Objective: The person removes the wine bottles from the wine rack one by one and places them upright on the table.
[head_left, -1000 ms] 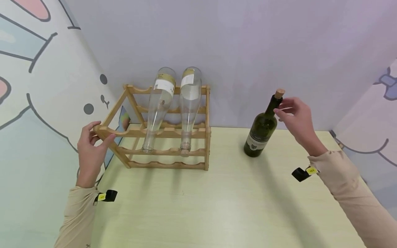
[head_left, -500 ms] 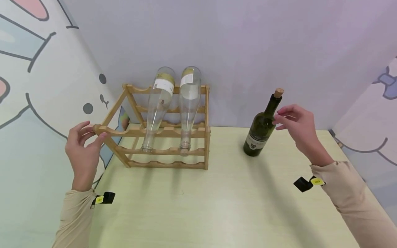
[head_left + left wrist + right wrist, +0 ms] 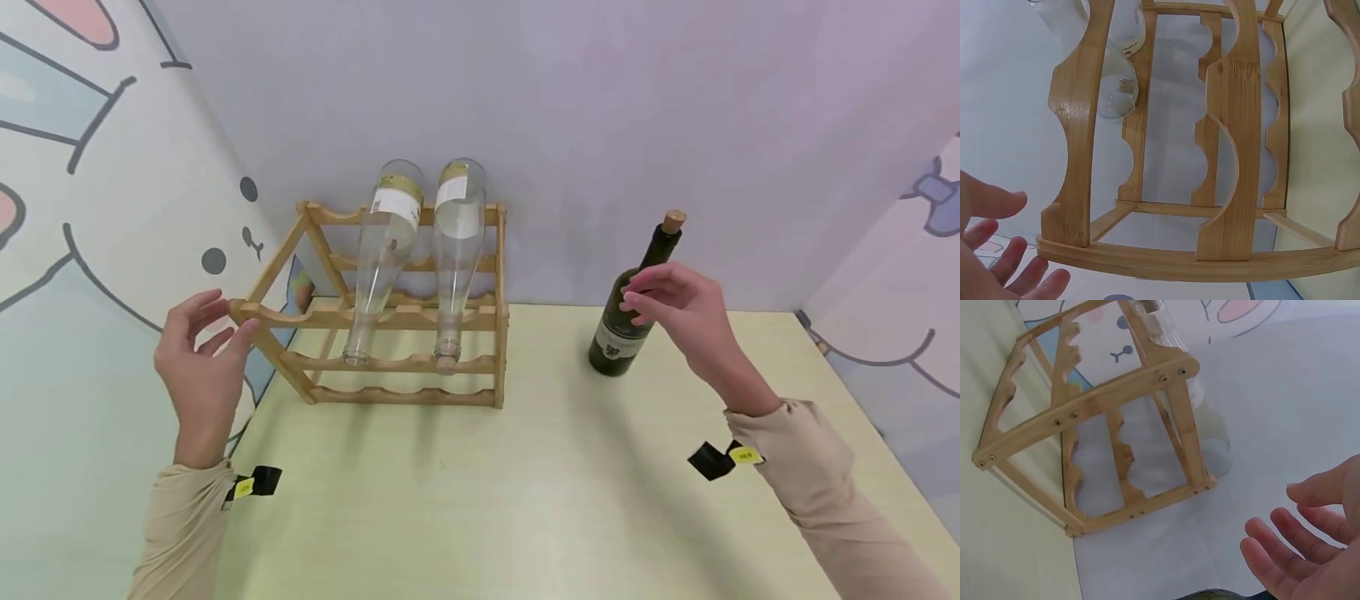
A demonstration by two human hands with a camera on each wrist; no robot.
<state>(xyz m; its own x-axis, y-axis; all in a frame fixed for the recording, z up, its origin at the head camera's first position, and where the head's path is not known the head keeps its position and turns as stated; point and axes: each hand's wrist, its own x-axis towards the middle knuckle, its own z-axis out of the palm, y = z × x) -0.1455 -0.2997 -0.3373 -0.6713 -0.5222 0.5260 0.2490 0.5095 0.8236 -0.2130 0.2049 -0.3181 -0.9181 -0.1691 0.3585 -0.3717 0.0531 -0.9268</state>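
A wooden wine rack (image 3: 390,318) stands on the left of the table, with two clear glass bottles (image 3: 388,229) (image 3: 459,221) lying on its top tier, necks towards me. At the rack's upper left corner is my left hand (image 3: 198,367), its fingers loosely bent and parted from the thumb. Whether a fingertip touches the wood I cannot tell. A dark green wine bottle (image 3: 617,333) with a cork (image 3: 674,221) stands upright to the right. My right hand (image 3: 686,321) hovers before it, holding nothing, and hides part of its shoulder.
The pale table (image 3: 480,492) meets a light grey wall behind the rack and bottle. Cartoon-printed walls (image 3: 150,208) rise at both sides. A dark strap with a yellow tag sits on each sleeve (image 3: 802,467).
My left hand has loosened and drawn a little left from the rack corner. My right hand has come down from the green bottle's neck and shifted left in front of it.
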